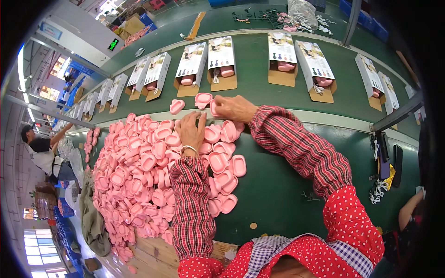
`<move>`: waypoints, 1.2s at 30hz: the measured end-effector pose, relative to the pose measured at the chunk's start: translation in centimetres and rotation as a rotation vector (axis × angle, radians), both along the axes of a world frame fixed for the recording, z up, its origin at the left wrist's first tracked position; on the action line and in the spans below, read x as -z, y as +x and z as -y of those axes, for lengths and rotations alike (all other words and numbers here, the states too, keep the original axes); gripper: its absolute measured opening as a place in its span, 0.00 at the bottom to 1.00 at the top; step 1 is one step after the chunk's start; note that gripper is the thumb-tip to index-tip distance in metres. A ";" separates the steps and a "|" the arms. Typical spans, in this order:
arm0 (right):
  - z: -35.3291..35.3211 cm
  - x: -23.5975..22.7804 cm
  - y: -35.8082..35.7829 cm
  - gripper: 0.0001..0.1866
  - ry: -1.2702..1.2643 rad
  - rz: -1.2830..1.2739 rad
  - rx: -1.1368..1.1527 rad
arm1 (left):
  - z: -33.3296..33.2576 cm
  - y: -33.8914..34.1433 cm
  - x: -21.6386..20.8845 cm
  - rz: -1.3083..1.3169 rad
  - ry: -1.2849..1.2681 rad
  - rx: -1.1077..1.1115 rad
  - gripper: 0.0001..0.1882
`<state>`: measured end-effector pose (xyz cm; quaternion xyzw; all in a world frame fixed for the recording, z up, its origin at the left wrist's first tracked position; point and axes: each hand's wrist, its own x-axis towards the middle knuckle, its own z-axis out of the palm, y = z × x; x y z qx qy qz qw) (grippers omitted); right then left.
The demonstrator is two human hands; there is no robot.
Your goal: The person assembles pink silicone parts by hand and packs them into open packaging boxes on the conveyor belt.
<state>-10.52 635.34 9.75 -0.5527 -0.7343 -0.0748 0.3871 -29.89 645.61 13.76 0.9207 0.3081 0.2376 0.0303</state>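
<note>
A big heap of pink oval cup-like pieces (143,162), each with a hollow middle, covers the left half of the green table. My left hand (191,132) lies over the heap's far right edge, its fingers stretched and slightly apart, touching the pieces there. My right hand (235,109) is closed around one pink cup-like piece (214,108) at the border of the conveyor belt. Two more such pieces rest on the belt to its left, one pink piece (203,100) beside the held one and another pink piece (176,106) farther left.
Open-ended white boxes (222,58) with pink items and white cables line the green belt (252,92). Metal posts (397,111) rise at the right, near cables and dark devices (383,155). Another person (46,150) works at the far left; a person's arm (410,208) shows at the right.
</note>
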 end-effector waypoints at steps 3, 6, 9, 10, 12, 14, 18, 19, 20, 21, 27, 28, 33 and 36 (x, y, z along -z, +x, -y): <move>0.0 0.2 2.4 0.06 0.028 -0.047 0.127 | -1.1 -0.3 0.1 0.131 0.192 -0.078 0.11; 0.8 0.4 7.1 0.04 -0.090 -0.030 0.354 | 1.2 1.6 0.1 0.213 0.361 -0.224 0.10; -0.5 -2.1 8.1 0.05 -0.201 0.120 0.517 | 0.2 -0.1 0.7 0.047 0.471 -0.527 0.22; -0.8 -2.2 8.5 0.07 -0.264 0.062 0.586 | 0.3 -0.3 1.0 -0.146 0.468 -0.572 0.26; -0.7 -2.2 8.9 0.04 -0.149 -0.040 0.743 | 0.0 -0.2 1.2 -0.130 0.261 -0.470 0.26; -0.3 -1.7 8.0 0.06 -0.098 -0.038 0.580 | -0.4 -0.3 1.0 -0.101 0.137 -0.331 0.24; 1.6 0.3 4.9 0.11 -0.145 -0.023 0.100 | 0.1 0.5 0.3 -0.077 0.064 -0.311 0.20; 1.5 1.1 4.5 0.10 -0.093 -0.021 0.170 | 0.2 0.6 0.2 -0.058 0.076 -0.280 0.18; 1.6 1.4 4.5 0.10 -0.095 -0.023 0.171 | 0.3 0.8 0.2 -0.039 0.087 -0.249 0.17; 1.6 1.1 4.5 0.09 -0.096 -0.025 0.215 | 0.2 0.8 0.0 -0.040 0.093 -0.254 0.17; 0.6 -2.0 5.6 0.07 -0.120 0.029 0.353 | 1.0 2.1 0.0 0.158 -0.146 0.131 0.10; 0.2 -1.9 6.9 0.08 -0.165 0.044 0.450 | 1.5 2.7 0.1 0.223 -0.253 0.167 0.08; 0.2 -2.8 9.3 0.10 -0.169 0.027 0.755 | 0.6 2.0 -0.7 0.237 0.239 -0.105 0.09; 0.4 -1.5 8.8 0.11 -0.099 -0.037 0.439 | 1.1 2.4 -0.2 0.182 0.427 -0.380 0.16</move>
